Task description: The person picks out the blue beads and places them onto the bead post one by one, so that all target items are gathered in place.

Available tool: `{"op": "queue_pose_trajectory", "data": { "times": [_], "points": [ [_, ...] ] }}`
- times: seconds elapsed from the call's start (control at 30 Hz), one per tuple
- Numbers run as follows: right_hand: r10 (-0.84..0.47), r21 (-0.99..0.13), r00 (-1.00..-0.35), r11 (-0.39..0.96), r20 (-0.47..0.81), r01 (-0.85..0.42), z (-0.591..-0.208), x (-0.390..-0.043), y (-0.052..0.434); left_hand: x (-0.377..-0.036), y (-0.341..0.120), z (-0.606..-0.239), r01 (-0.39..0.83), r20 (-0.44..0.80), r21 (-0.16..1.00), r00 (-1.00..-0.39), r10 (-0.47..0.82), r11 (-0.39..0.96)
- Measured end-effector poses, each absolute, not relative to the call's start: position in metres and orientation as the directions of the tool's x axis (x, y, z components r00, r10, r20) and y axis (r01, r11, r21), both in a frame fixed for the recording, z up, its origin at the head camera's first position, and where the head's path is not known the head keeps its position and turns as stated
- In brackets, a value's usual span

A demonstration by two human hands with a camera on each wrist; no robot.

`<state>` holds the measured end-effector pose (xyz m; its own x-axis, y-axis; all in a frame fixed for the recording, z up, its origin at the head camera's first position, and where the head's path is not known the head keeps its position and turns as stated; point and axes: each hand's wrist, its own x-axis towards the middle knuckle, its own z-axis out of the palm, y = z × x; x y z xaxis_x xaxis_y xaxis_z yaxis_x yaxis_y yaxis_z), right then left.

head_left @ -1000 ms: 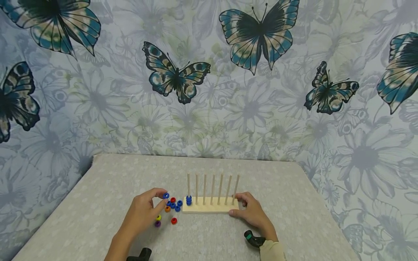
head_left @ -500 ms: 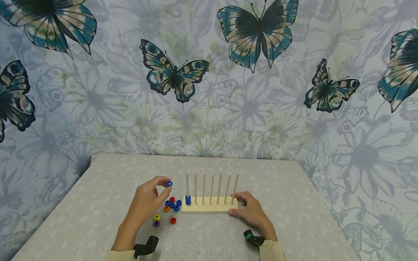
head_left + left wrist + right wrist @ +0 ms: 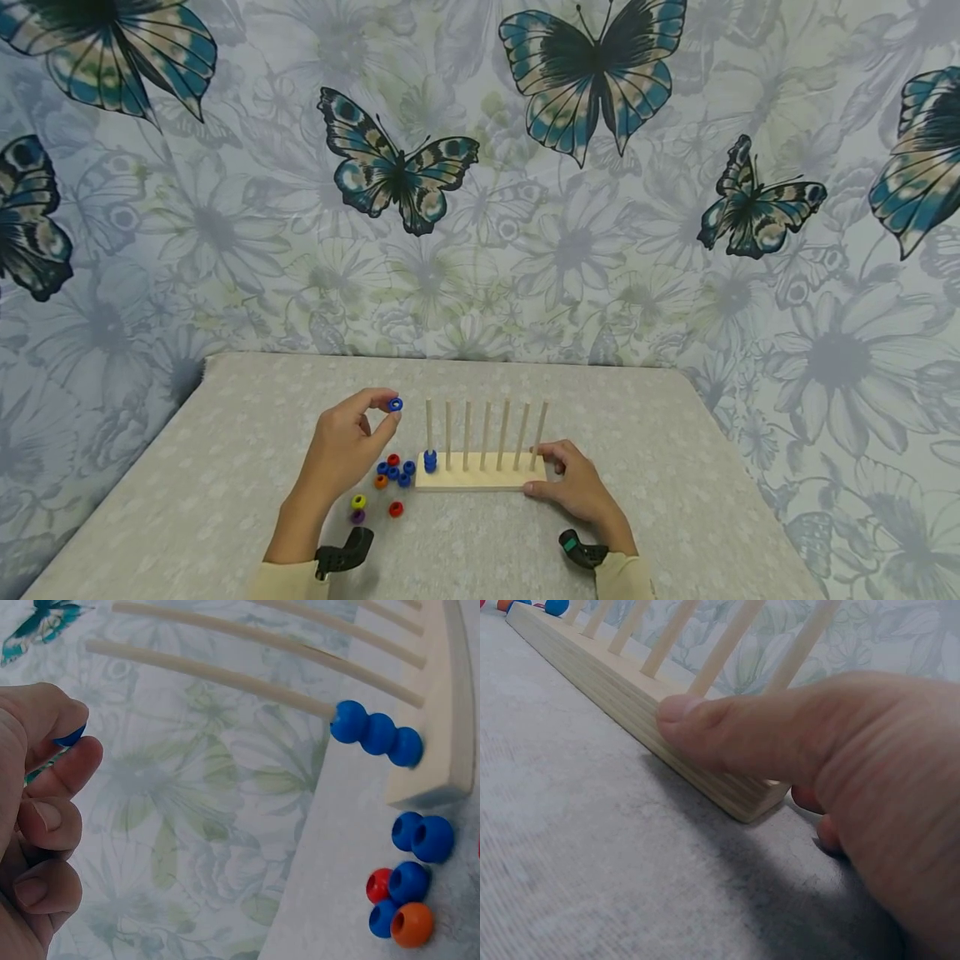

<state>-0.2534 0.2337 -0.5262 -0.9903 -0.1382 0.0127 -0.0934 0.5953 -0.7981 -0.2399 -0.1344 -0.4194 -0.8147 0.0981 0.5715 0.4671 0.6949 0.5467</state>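
Note:
Between thumb and index finger my left hand (image 3: 347, 442) pinches a blue bead (image 3: 395, 404), raised to about the height of the peg tops and just left of the leftmost peg (image 3: 429, 425). In the left wrist view only a sliver of that bead (image 3: 71, 737) shows between the fingers. The wooden peg board (image 3: 480, 477) carries a row of several upright pegs. Three blue beads (image 3: 369, 735) are stacked at the foot of the leftmost peg; the other pegs are bare. My right hand (image 3: 576, 483) grips the board's right end, thumb on the front edge (image 3: 697, 724).
Left of the board lies a cluster of loose blue beads (image 3: 393, 472) with a red bead (image 3: 393, 459) and an orange bead (image 3: 381, 482). Nearer me are a yellow bead (image 3: 358, 502), a purple bead (image 3: 357, 517) and another red bead (image 3: 396, 509). A patterned cloth covers the table (image 3: 675, 467).
My left hand has lifted the blue bead up from the cluster and moved it slightly right, toward the top of the leftmost peg. The right hand stays on the board's end.

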Motion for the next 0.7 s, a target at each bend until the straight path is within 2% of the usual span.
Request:
{"op": "queue_pose_trajectory", "data": {
  "times": [0.4, 0.7],
  "points": [
    [-0.164, -0.805, -0.986, 0.583, 0.014, -0.108, -0.527, -0.252, 0.234, -0.245, -0.118, -0.405, 0.535, 0.625, 0.586, -0.777, 0.081, 0.609],
    [-0.156, -0.809, -0.988, 0.58, 0.007, -0.098, -0.527, -0.253, 0.235, -0.244, -0.108, -0.404, 0.519, 0.596, 0.635, -0.8, 0.064, 0.572]
  ]
}}
